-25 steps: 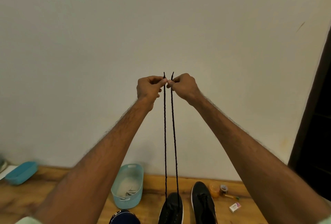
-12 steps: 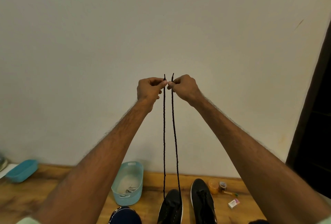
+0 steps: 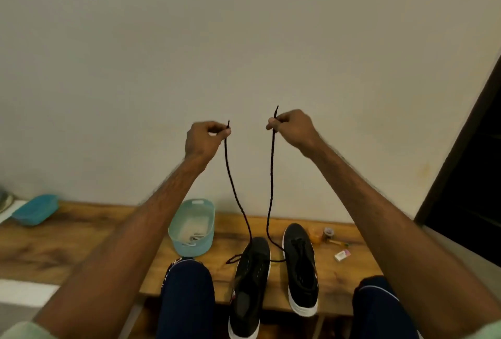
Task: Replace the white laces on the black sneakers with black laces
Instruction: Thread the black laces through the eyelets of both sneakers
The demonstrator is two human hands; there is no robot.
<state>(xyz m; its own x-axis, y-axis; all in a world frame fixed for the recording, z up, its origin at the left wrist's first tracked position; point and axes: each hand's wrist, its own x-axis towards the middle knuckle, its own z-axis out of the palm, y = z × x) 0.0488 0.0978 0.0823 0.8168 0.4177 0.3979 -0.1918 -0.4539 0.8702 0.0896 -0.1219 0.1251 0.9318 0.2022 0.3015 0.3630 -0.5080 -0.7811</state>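
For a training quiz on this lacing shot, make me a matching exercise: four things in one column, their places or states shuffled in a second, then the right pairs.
Things:
1. black lace
2. left sneaker
3. pale blue basket
4. small white box

Places or states:
A. on the wooden table, right of both sneakers
B. an end pinched in each raised hand
C. lace runs across it near the toe
D. on the table, just left of the sneakers

Pairs: 1-B, 2-C, 3-D, 4-A

The left hand and right hand hold the ends apart.
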